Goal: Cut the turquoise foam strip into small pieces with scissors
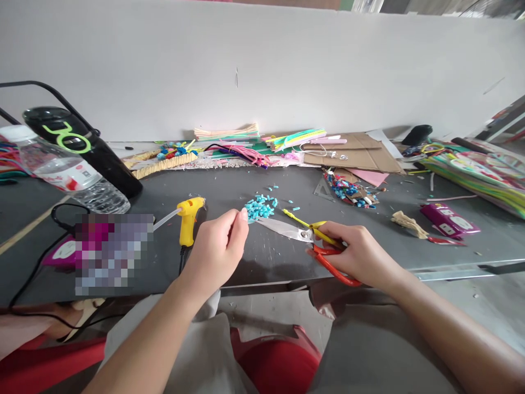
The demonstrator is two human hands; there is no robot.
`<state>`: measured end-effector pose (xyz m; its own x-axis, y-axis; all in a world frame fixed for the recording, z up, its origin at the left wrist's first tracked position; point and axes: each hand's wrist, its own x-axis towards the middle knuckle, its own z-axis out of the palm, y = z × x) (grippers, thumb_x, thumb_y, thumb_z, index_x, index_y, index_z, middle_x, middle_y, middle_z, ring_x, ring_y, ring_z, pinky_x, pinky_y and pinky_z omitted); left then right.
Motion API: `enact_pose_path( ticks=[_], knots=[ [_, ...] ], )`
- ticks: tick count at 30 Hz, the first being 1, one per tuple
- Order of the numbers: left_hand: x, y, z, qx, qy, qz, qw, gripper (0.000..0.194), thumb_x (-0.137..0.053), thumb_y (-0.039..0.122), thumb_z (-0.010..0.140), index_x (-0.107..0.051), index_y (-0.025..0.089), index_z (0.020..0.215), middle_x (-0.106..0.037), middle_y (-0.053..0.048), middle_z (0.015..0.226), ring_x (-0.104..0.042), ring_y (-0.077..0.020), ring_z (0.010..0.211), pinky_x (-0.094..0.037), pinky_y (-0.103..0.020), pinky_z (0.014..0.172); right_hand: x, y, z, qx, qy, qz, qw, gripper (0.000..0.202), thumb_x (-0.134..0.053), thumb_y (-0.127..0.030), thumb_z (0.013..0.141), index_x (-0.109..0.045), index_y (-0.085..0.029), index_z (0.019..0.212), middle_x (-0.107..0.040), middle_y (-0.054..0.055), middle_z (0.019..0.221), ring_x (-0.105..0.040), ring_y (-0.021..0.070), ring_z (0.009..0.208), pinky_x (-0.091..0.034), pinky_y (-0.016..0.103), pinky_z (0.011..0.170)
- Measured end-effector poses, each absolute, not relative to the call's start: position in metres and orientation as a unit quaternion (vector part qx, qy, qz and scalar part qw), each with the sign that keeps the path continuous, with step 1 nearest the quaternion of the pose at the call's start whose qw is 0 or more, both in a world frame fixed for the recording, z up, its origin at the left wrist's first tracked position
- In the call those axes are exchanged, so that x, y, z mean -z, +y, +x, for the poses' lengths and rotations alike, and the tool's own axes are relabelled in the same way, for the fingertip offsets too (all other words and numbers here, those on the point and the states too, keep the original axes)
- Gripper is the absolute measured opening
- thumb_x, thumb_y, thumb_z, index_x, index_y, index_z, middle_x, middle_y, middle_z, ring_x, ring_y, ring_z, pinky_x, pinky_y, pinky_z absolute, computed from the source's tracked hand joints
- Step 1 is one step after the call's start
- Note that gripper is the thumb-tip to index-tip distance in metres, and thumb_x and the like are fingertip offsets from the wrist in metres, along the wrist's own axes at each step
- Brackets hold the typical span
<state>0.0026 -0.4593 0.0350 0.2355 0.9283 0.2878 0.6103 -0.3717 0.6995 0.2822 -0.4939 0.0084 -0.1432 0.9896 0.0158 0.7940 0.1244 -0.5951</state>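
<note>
**Blue pieces heaped on counter, scissors in hand, looks mid-job**

Done so far: a heap of short blue pieces sits on the counter, in front of the person, between the hands and just ahead of the left one. A few strays lie apart from the heap, toward the back and right.

Right hand: grip closed round the scissors. Blades look together, pointing left, tip at the near edge of the heap and near the left fingertips. A thin yellow length runs alongside; can't tell if it's held too or just lying behind.

Left hand: grip closed, thumb against the fingers, right at the heap. Can't tell if anything is pinched in there.

Left to do: hard to call. I can't make out an uncut blue length at either hand, so the cutting may be nearly through, my read only. Nothing assembled from the pieces that I can see. Glue gun lies on the counter left of the heap, glue stick in its back end, neither hand on it.
</note>
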Motion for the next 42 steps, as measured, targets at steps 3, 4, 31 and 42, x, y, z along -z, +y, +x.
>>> enact_pose_path(
  ticks=[3,4,31,42],
  knots=[
    [-0.0355,-0.4595,0.0021,-0.344,0.504,0.757,0.233,0.041,-0.038,0.037,0.104,-0.03,0.021,0.067,-0.033,0.006,0.055,-0.031,-0.0101,0.05,-0.025,-0.031,0.053,-0.0092,-0.494,0.2822,-0.234,-0.72,-0.618,0.212,0.025,-0.066,-0.021,0.075,-0.041,-0.022,0.074,-0.032,-0.007,0.068,-0.023,0.0132,0.068,-0.027,0.023,0.057],
    [-0.0356,-0.4595,0.002,-0.343,0.501,0.759,0.234,0.041,-0.038,0.038,0.104,-0.03,0.021,0.067,-0.033,0.006,0.055,-0.031,-0.0102,0.05,-0.025,-0.031,0.053,-0.0093,-0.4942,0.2826,-0.235,-0.721,-0.617,0.212,0.025,-0.065,-0.021,0.075,-0.041,-0.022,0.074,-0.031,-0.006,0.068,-0.023,0.0132,0.068,-0.027,0.023,0.057],
    [-0.0309,-0.4572,-0.0003,-0.331,0.466,0.783,0.245,0.037,-0.035,0.036,0.106,-0.028,0.022,0.072,-0.034,0.005,0.061,-0.036,-0.0114,0.055,-0.029,-0.03,0.056,-0.0107,-0.4941,0.2829,-0.258,-0.726,-0.608,0.191,0.022,-0.065,-0.035,0.084,-0.049,-0.021,0.079,-0.034,-0.006,0.07,-0.025,0.0135,0.069,-0.028,0.025,0.059],
    [-0.0322,-0.4573,-0.0001,-0.334,0.468,0.779,0.25,0.037,-0.036,0.036,0.106,-0.029,0.022,0.073,-0.034,0.005,0.062,-0.038,-0.0114,0.056,-0.031,-0.03,0.057,-0.0107,-0.4936,0.2824,-0.253,-0.731,-0.604,0.194,0.024,-0.065,-0.037,0.084,-0.049,-0.021,0.078,-0.034,-0.005,0.069,-0.025,0.0136,0.068,-0.028,0.025,0.058]
  ],
)
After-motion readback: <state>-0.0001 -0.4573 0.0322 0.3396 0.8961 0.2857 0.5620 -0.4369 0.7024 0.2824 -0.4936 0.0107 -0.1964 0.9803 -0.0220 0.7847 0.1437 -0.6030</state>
